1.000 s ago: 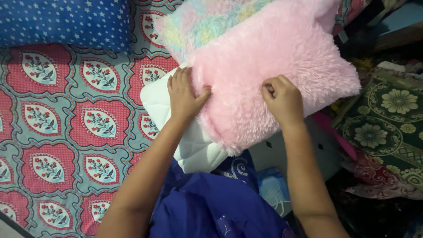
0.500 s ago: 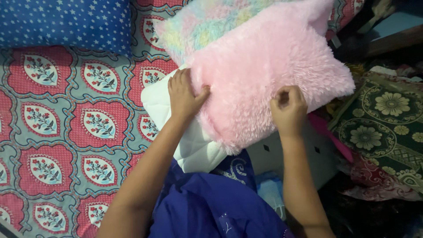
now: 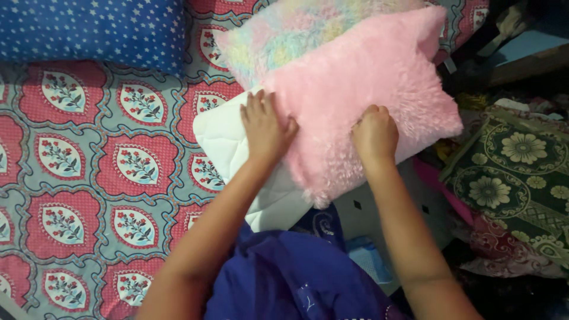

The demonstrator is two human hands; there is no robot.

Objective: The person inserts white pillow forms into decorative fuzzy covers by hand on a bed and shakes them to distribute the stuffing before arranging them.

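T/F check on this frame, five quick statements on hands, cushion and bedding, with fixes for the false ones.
1. The left hand lies where the white insert meets the pink furry cover. True.
2. The right hand is spread flat on the bedsheet. False: it is bunched into a fist against the pink cover.
3. The white insert is fully inside the cover. False: part of it sticks out on the left.
4. A blue star-print pillow lies at top left. True.
5. The bedsheet is plain white. False: it bears red and grey floral medallions.
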